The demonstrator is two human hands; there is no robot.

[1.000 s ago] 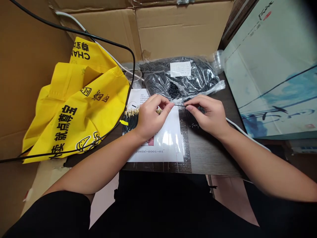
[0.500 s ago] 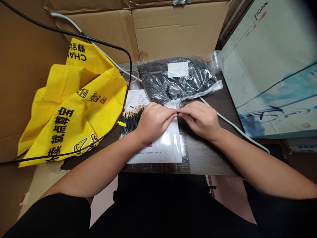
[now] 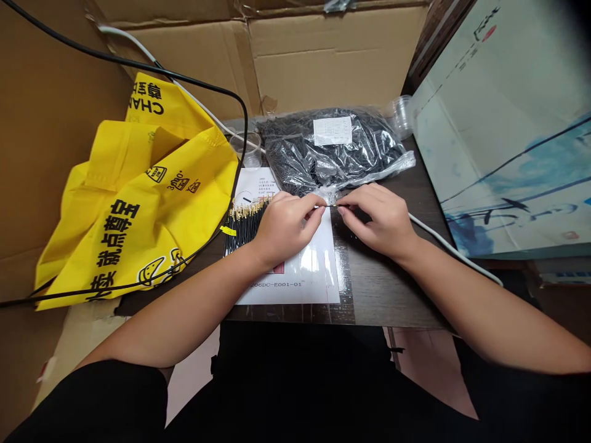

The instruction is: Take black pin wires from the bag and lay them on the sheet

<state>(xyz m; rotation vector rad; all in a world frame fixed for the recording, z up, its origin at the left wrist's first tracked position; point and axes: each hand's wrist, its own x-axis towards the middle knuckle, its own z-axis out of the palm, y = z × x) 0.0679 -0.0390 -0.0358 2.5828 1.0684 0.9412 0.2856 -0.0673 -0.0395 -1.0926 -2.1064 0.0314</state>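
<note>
A short, thin black piece with a small gold-coloured end (image 3: 333, 205) spans the gap between my two hands. My left hand (image 3: 289, 224) pinches its dark end between thumb and fingertips. The tip of the other end meets the fingertips of my right hand (image 3: 378, 218), which are drawn together. Beside and partly behind my left hand lies a bundle of black wires with gold tips (image 3: 244, 224), marked by a yellow tag (image 3: 228, 231). A printed white sheet (image 3: 314, 277) lies under the bundle and my left hand.
Behind the hands sits a clear plastic bag of black items (image 3: 341, 147), with clear cups (image 3: 401, 117) near it. A yellow bag (image 3: 184, 178) and black cable (image 3: 194, 81) are at the left. A white cable (image 3: 447, 245) and a pale painted box (image 3: 498, 154) are at the right.
My hands have moved slightly apart, and the thin piece between them now shows. Their fingertips were almost touching before.
</note>
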